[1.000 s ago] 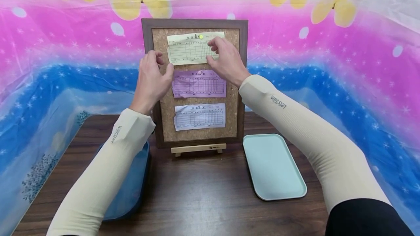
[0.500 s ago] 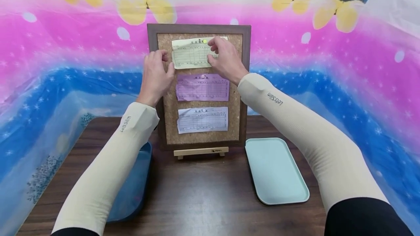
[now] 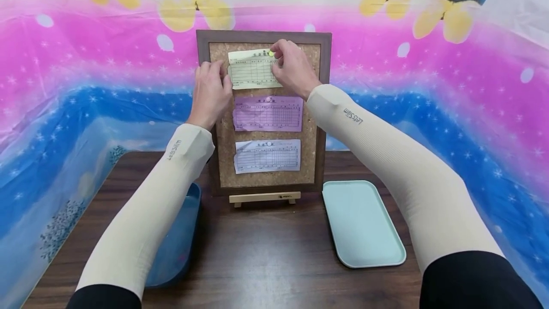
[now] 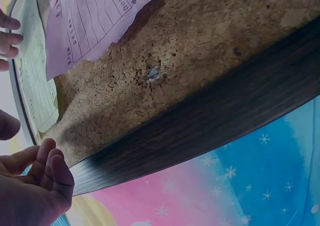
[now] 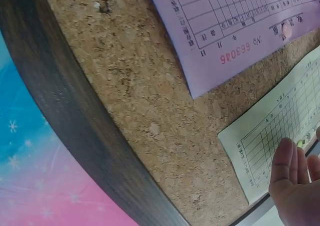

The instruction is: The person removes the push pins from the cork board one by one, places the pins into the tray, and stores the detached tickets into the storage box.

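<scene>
A pale yellow receipt slip (image 3: 253,71) is fixed high on a framed corkboard (image 3: 266,182) by a yellow pushpin (image 3: 271,53). My right hand (image 3: 293,66) is at that pin, fingertips beside it and covering the slip's right part. In the right wrist view the pin shows between fingers and thumb, which stand apart; contact is unclear. At the slip's left edge is my left hand (image 3: 211,92), its fingers loosely bent and the thumb apart, with nothing seen in it. Below hang a purple slip (image 3: 268,114) and a bluish-white slip (image 3: 268,157), each with a pale pin.
The board stands on a small wooden easel (image 3: 265,198) on a dark wood table (image 3: 266,247). A light green tray (image 3: 364,225) lies to the right. On the left, a blue tray (image 3: 177,244) is partly hidden under my left forearm. A patterned cloth (image 3: 429,70) hangs behind.
My left hand has come in closer to the yellow slip's left edge. My right fingertips have moved up to the yellow pin. The head view has shifted slightly; the slips stay on the board.
</scene>
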Demonstrator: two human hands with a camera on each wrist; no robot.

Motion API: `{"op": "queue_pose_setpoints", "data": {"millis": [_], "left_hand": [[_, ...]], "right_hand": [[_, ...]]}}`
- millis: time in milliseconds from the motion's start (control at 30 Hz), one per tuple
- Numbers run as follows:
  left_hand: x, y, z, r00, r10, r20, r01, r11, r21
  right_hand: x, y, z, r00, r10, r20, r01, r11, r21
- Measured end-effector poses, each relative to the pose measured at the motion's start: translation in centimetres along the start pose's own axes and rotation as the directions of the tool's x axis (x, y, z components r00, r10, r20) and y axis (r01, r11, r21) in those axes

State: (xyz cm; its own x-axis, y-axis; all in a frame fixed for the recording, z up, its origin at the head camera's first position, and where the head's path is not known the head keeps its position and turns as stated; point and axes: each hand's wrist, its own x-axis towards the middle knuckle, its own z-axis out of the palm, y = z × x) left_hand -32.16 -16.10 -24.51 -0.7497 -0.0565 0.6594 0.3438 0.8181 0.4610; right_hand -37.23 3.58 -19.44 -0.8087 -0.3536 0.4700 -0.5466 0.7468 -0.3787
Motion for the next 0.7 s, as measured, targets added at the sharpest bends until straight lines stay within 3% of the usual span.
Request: {"op": "queue_pose_setpoints", "data": {"millis": [400,533,700], "left_hand": [[1.0,0.3,0.8,1.0,0.001,0.008,-0.001,0.999,0.046],[1.2,0.1,0.9,0.999,-0.03,0.013,0.03,0.999,0.026],[1.5,-0.1,0.8,1.0,-0.02,0.017,0.02,1.0,-0.001]], "right_hand": [[1.0,-0.8,0.1,0.999,0.04,-0.013,-0.04,0.999,-0.014],[1.4,-0.7,0.5,0.999,0.02,-0.043,-0.02,1.0,0.0],[1.8,-0.4,1.0,0.994,0.011,-0.105,-0.012,1.0,0.0]]}}
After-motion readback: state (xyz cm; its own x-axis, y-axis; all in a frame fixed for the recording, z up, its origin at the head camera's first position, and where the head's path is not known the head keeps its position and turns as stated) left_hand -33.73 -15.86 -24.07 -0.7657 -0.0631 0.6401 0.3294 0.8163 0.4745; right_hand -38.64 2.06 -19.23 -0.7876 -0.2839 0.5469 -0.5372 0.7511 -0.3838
